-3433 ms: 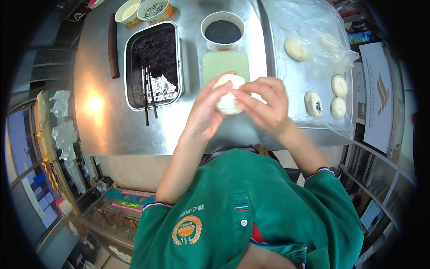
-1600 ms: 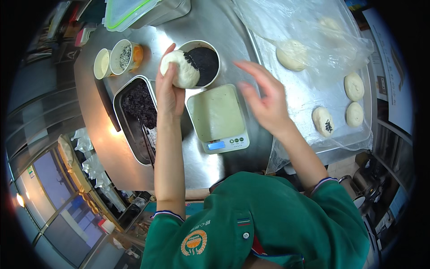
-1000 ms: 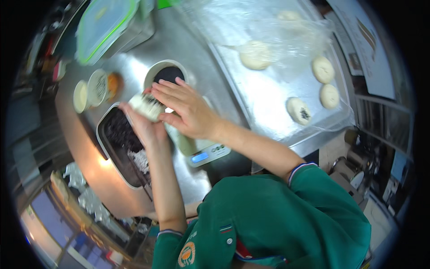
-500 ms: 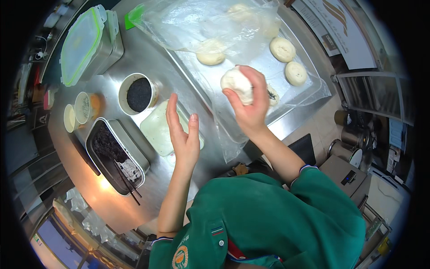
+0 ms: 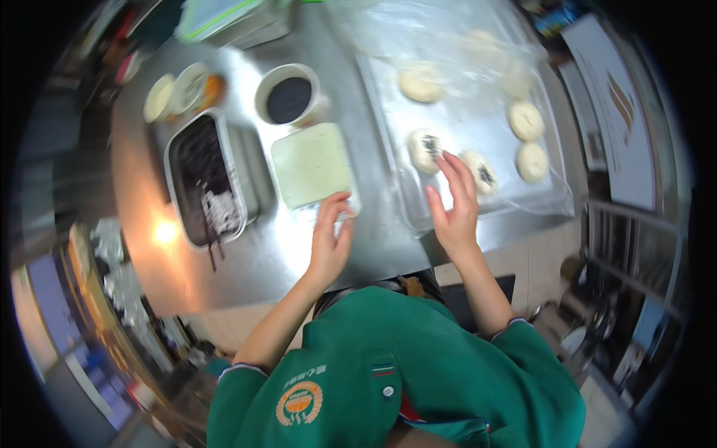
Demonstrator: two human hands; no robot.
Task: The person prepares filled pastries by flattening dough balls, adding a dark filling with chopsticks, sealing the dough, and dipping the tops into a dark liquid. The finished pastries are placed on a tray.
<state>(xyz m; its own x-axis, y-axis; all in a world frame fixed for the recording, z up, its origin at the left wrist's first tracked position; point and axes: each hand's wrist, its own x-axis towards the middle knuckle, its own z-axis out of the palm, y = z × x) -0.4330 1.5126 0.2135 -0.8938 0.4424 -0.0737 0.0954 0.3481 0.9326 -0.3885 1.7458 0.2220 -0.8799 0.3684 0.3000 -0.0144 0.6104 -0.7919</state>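
Currently my right hand (image 5: 454, 213) hovers spread over the plastic-lined tray (image 5: 388, 127), fingertips just beside the sesame-topped dough bun (image 5: 424, 149) at its 11 o'clock, gripping nothing. My left hand (image 5: 328, 243) lies open by the scale (image 5: 312, 166). Advised: keep fingers off the seeded top and space the buns apart. At 3 o'clock, a pale rectangular sign (image 5: 620, 134) with a brown emblem.

bare steel (image 5: 377, 231) between scale (image 5: 312, 166), tray (image 5: 388, 134)
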